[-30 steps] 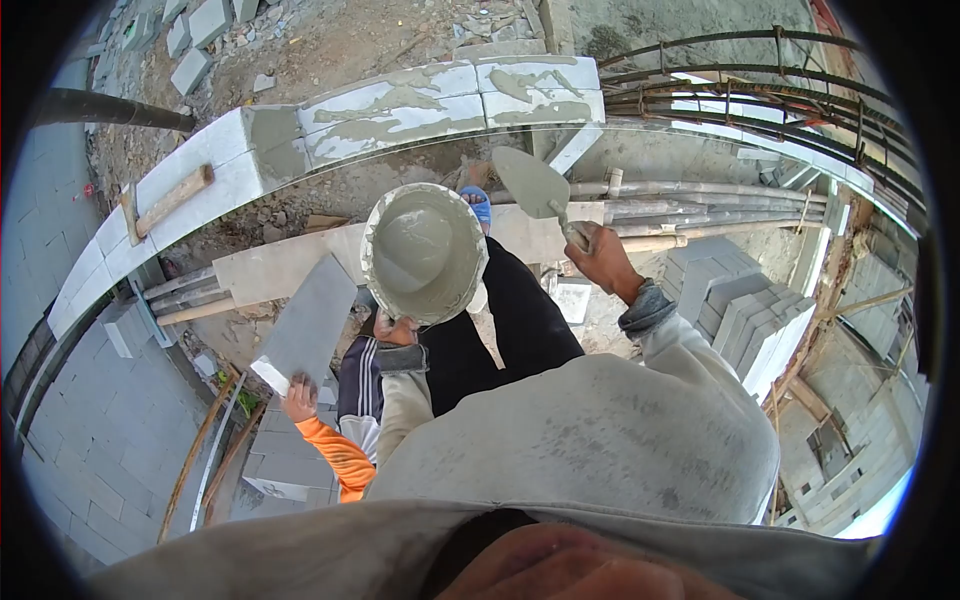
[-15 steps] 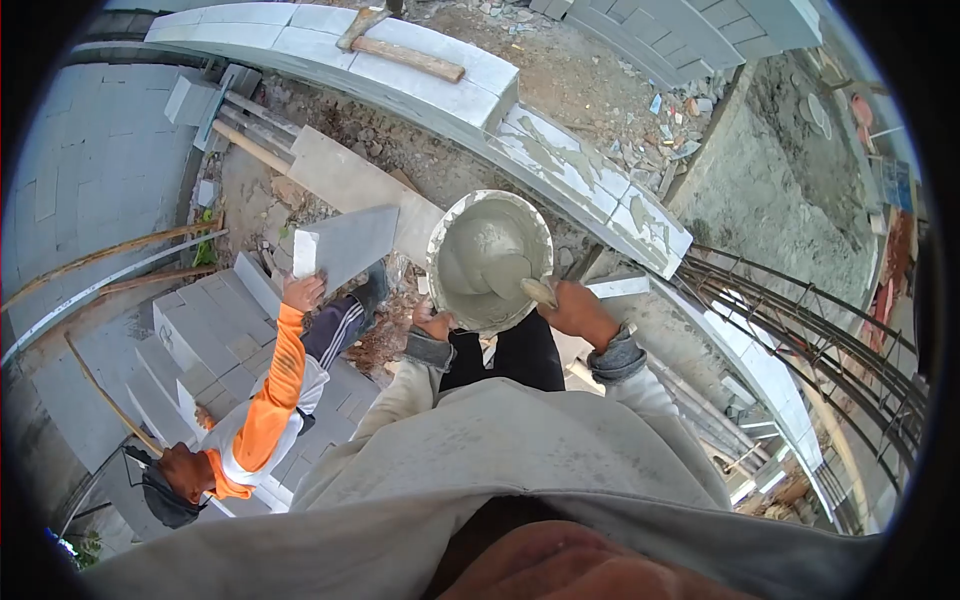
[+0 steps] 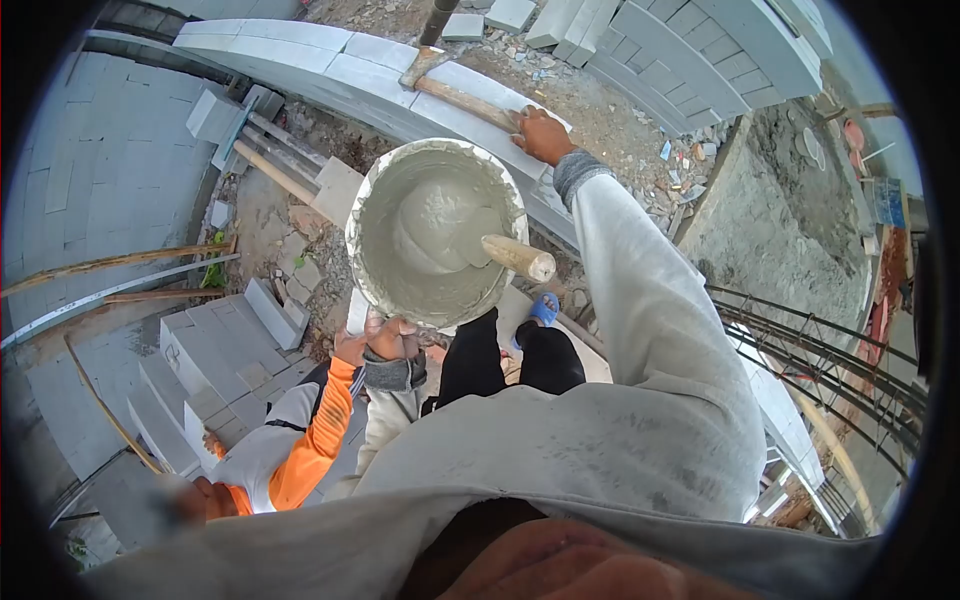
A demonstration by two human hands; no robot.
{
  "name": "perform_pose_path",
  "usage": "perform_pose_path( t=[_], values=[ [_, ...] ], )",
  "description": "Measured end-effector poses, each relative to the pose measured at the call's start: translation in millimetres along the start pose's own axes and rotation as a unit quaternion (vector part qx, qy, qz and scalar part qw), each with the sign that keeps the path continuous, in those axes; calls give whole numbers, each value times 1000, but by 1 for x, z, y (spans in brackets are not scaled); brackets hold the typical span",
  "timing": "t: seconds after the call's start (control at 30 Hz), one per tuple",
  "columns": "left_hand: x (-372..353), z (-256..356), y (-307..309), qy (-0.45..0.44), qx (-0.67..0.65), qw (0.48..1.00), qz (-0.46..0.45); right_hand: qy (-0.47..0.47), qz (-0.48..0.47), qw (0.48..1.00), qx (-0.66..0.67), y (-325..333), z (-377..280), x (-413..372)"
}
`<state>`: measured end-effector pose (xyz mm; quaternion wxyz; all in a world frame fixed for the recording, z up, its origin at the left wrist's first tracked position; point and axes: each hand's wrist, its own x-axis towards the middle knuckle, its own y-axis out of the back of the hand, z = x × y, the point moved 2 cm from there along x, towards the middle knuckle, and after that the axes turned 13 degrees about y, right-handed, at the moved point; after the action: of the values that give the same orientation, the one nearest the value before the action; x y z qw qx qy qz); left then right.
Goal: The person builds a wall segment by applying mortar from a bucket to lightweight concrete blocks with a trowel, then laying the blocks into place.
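Observation:
My left hand (image 3: 393,338) is closed on the near rim of a round bucket (image 3: 362,270) full of wet grey mortar (image 3: 432,222). A scoop or trowel stands in the mortar, its blade mostly sunk; its wooden handle (image 3: 520,258) rests over the bucket's right side, with no hand on it. My right hand (image 3: 545,137) reaches forward to the pale block wall (image 3: 370,65), its fingers around the end of a wooden-handled hammer (image 3: 465,102) that lies on the wall top. The fingertips are partly hidden.
Close by my left hand, a co-worker in orange sleeves (image 3: 318,440) has a hand beside a pale block (image 3: 357,312). Stacked blocks (image 3: 215,350) stand at left. Steel rebar (image 3: 820,345) runs along the right, and more blocks (image 3: 680,60) stand beyond the wall.
My right hand has let go of the scoop handle and moved forward onto the hammer. The bucket is raised nearer to me and shifted left. The co-worker's hand and block came closer to it.

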<state>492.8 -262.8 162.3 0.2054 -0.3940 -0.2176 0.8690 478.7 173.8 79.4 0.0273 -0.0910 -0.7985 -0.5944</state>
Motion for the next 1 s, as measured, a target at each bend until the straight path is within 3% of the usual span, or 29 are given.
perform_pose_path(
  t=[0.1,0.13,0.3,0.4,0.47,0.53,0.67,0.77,0.83,0.97,1.0],
  values=[
    [2,51,-29,-55,36,998,3,-44,-70,997,9,-18,-1,40],
    [14,59,-7,-49,36,997,-39,-43,-69,997,10,-22,-2,51],
    [38,77,2,-42,36,998,-2,4,-28,996,85,-37,3,121],
    [50,80,0,-35,54,998,-1,-108,-33,986,119,-10,-1,120],
    [61,81,-28,-39,47,998,13,-101,142,968,181,14,5,68],
    [75,78,-35,1,38,999,-18,-221,161,899,343,36,-3,-11],
    [109,61,-86,46,8,997,-66,-381,176,832,362,41,-38,-194],
    [137,51,-152,77,-32,990,-115,-447,131,816,342,28,-88,-313],
    [163,31,-180,74,-65,987,-126,-472,47,810,343,5,-117,-386],
    [239,-17,-178,89,-73,990,-75,-541,50,756,366,-7,-178,-446],
    [238,-24,-181,89,-80,991,-58,-530,21,768,360,-6,-184,-454]
  ],
)
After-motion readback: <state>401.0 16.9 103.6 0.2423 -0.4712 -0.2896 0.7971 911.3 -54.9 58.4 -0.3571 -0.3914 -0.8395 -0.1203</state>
